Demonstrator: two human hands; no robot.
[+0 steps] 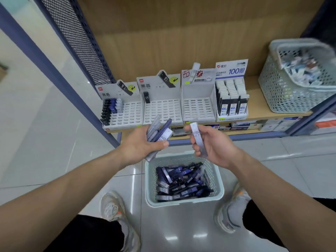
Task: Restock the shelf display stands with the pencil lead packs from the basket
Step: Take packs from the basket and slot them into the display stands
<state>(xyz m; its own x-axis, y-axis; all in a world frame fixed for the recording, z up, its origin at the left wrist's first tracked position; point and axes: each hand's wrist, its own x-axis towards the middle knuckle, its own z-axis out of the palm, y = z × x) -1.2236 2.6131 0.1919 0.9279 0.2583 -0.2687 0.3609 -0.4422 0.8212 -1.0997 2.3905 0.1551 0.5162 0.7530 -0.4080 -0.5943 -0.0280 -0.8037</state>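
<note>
Shelf (254, 104) carries four display stands; leftmost stand (127, 117) part-filled. Basket (181, 203) on floor, heaped with pencil lead packs (181, 182). Left hand (143, 144): fingers curled round bundle of packs (160, 132). Right hand (216, 144): fingers pinch single pack (198, 140). Best practice, likely: match HB 0.7 label to stand, slot upright, label forward. Packs: slim flat cases, dark blue or grey, pale lettering.

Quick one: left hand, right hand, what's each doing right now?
Left hand: fingers curled, holds a bundle of lead packs.
Right hand: fingers curled, holds a single lead pack marked HB 0.7.
</note>
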